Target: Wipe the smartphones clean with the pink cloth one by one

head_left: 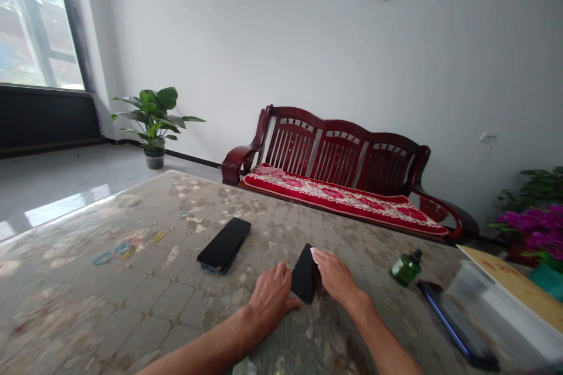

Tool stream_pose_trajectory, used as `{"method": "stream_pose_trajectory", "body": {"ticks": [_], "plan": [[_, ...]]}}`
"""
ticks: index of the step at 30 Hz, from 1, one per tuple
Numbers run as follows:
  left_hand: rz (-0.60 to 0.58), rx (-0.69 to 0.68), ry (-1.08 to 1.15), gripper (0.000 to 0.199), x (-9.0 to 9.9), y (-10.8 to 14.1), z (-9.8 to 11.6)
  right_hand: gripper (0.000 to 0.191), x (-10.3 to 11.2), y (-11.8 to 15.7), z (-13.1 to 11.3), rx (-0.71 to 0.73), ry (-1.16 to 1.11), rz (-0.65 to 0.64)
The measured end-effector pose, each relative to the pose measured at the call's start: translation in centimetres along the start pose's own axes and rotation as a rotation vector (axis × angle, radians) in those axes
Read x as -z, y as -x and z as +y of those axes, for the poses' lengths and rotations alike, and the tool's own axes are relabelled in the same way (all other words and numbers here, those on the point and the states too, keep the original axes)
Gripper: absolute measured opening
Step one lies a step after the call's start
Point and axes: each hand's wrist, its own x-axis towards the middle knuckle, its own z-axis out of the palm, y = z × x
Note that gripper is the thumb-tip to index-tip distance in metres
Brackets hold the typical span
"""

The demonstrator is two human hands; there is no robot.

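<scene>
A black smartphone point(303, 279) lies screen up on the patterned tabletop between my two hands. My left hand point(273, 290) grips its left edge, with the fingers bent along the side and the thumb at the near corner. At the phone's upper right, my right hand point(335, 275) is closed on a small white cloth point(314, 254) and presses it against the screen edge. Most of the cloth is hidden under the fingers, so its exact kind is unclear. To the left lies a second black phone point(225, 244), with something bluish showing beneath it.
Colourful hair ties point(125, 249) lie on the left of the table point(153, 299). On the right are a green dropper bottle point(406, 268), a dark blue phone-like device point(457, 323) and a clear plastic box point(488, 299). A wooden bench point(338, 155) stands behind the table.
</scene>
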Motion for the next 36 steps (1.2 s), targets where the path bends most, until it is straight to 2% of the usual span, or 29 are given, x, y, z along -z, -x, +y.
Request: {"method": "stream_pose_trajectory", "body": {"ticks": [4,8,14,23,26,31,33,36], "plan": [[0.066,-0.106,0.011,0.029,-0.9,-0.2,0.1,0.060,0.3,0.3,-0.3,-0.008,0.016,-0.017],[0.071,-0.262,0.090,0.016,-1.8,-0.8,-0.6,0.061,-0.4,2.1,-1.8,-0.056,0.038,-0.001],[0.066,-0.302,0.095,0.019,-2.1,-1.1,-0.8,0.068,-1.3,5.0,-4.0,-0.107,0.077,0.023],[0.085,-0.326,0.100,0.022,-2.7,-1.3,-1.2,0.061,-1.4,1.3,-2.5,-0.181,0.077,0.100],[0.094,-0.326,0.105,0.021,-2.9,-1.4,-1.3,0.063,-1.9,1.9,-3.2,-0.199,0.106,0.088],[0.092,-0.319,0.095,0.022,-3.0,-1.5,-1.2,0.065,-2.5,3.9,-4.8,-0.119,0.078,0.079],[0.095,-0.322,0.093,0.022,-3.0,-1.4,-1.2,0.063,-2.2,3.7,-4.7,-0.126,0.063,0.070],[0.105,-0.332,0.086,0.022,-2.9,-1.4,-1.3,0.060,-1.8,1.8,-3.8,-0.164,0.056,0.071]]}}
